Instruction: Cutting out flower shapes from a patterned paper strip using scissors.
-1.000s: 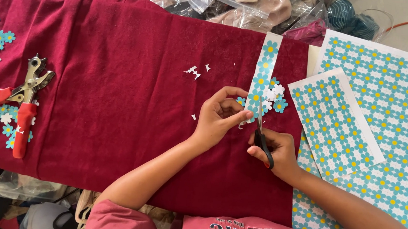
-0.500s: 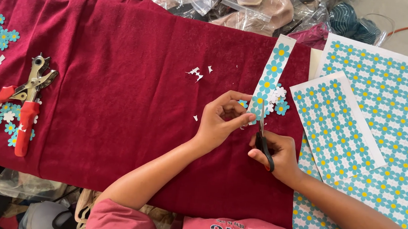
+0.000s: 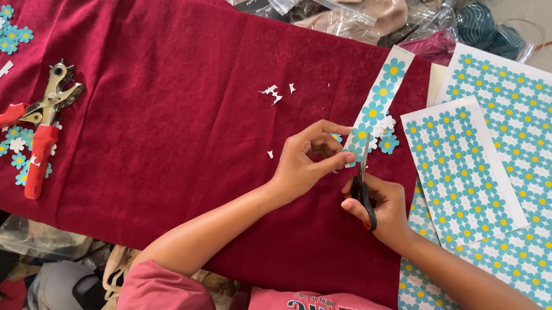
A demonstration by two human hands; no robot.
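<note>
My left hand (image 3: 305,160) pinches the lower end of a narrow paper strip (image 3: 377,104) printed with blue flowers. The strip slants up to the right over the dark red cloth (image 3: 163,102). My right hand (image 3: 379,204) grips small black-handled scissors (image 3: 363,184), whose blades point up into the strip's lower end beside my left fingers. A few cut-out paper flowers (image 3: 386,133) lie just right of the strip.
Sheets of blue flower paper (image 3: 517,126) cover the right side, with a smaller sheet (image 3: 459,168) on top. A red-handled punch plier (image 3: 41,132) lies at the left among cut flowers (image 3: 0,29). White paper scraps (image 3: 272,94) sit mid-cloth. Plastic bags (image 3: 338,7) line the far edge.
Both hands have stayed together at the strip's lower end. The strip has tilted slightly and my left fingers have shifted their pinch on it.
</note>
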